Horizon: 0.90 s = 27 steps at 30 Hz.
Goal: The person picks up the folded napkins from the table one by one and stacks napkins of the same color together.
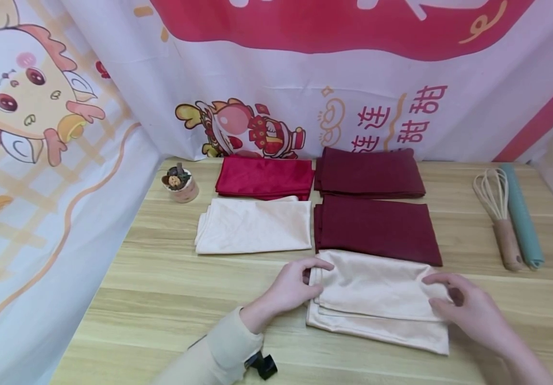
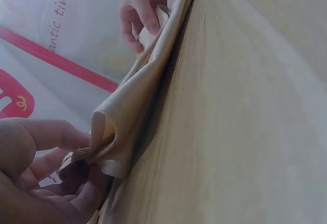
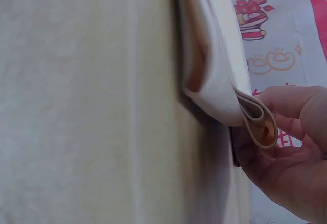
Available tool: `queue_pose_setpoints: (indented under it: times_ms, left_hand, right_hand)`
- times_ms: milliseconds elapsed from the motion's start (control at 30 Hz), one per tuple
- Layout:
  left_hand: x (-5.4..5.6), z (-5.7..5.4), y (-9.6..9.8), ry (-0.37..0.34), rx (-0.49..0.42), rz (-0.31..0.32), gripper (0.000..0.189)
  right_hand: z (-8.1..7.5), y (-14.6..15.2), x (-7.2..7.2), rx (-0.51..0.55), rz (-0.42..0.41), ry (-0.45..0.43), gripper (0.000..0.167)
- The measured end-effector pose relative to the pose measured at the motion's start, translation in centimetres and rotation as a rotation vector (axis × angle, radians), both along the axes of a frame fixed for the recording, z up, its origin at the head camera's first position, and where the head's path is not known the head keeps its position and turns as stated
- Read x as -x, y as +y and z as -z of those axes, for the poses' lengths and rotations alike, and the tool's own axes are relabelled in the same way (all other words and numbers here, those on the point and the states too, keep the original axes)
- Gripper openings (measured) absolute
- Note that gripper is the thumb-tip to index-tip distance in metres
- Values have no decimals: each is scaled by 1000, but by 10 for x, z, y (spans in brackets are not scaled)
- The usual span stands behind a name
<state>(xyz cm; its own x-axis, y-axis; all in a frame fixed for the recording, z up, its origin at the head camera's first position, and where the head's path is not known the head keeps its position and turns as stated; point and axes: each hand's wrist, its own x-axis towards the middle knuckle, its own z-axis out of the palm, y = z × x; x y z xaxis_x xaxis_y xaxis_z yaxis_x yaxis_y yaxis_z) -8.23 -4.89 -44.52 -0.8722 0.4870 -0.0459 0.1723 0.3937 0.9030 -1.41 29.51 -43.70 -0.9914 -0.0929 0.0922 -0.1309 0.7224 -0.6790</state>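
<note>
A cream satin-like cloth (image 1: 377, 291), folded in layers, lies at the front right of the group of cloths. At its left end my left hand (image 1: 290, 289) pinches the upper layers between thumb and fingers. My right hand (image 1: 473, 313) holds the opposite end the same way. In the left wrist view the cloth (image 2: 138, 91) rises slightly off the table, its end forming a loop beside the fingers. Rolled folds of the cloth (image 3: 219, 91) show in the right wrist view, with the right hand (image 3: 301, 152) around the end.
Behind lie two folded maroon cloths (image 1: 377, 227), a folded red cloth (image 1: 264, 176) and another folded cream cloth (image 1: 257, 227). A small decorated pot (image 1: 182, 184) stands at the back left. A whisk (image 1: 502, 224) and a teal roll (image 1: 523, 219) lie at the right.
</note>
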Motion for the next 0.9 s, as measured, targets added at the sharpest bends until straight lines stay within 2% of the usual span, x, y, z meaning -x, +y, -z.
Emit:
queue_pose_setpoints:
  times_ms: [233,433,633,733,900]
  left_hand:
    - [1,-10,-13,-6,-37,-12,42]
    - [8,-21,-30,-12,-91,-41,45]
    - [20,-30,-57,-16,-112,-106,47]
    - [28,-33,-74,11,-99,-146,46]
    - [40,-46,-103,50,-95,-209,44]
  right_hand:
    - [-11,-6,1,65,-2,-14,35]
    - [-21,-25,10,82,-5,8,35]
    - [-25,-53,29,154,-66,77,33]
    - [-27,-69,42,166,-79,74,32]
    - [-33,-96,66,175,-107,61,31]
